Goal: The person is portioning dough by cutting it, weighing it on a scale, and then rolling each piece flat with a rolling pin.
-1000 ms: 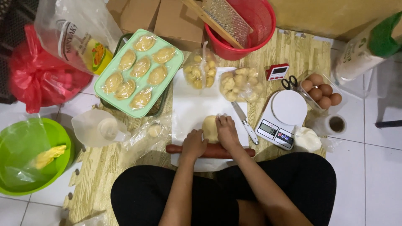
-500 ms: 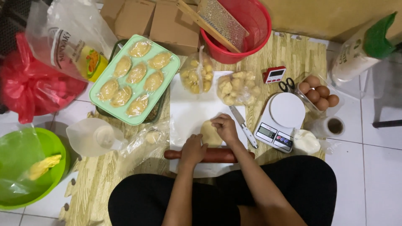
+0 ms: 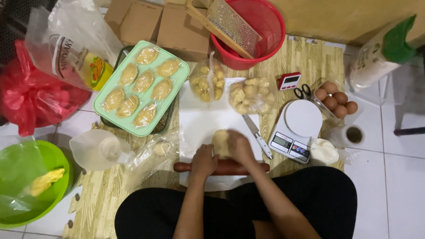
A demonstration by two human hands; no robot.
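Note:
A pale lump of dough (image 3: 220, 142) lies on the white work sheet (image 3: 199, 121) in front of me. My right hand (image 3: 240, 148) presses on its right side, fingers curled over it. Beside it, my left hand (image 3: 203, 160) touches the dough's lower left edge and lies over the brown wooden rolling pin (image 3: 262, 167), which rests across the sheet just below the dough. A knife (image 3: 258, 136) with a white handle lies on the sheet to the right of the dough.
A mint tray (image 3: 176, 88) of filled pastries sits at upper left, two bags of dough balls (image 3: 231, 92) behind the sheet, a white kitchen scale (image 3: 297, 127), eggs (image 3: 336, 101), scissors and a timer at right. A red basin (image 3: 275, 27) and a green basin (image 3: 56, 164) stand on the floor.
The view has shifted slightly. My hands stay on the dough, the right hand kneading over its right side; the rolling pin has not moved.

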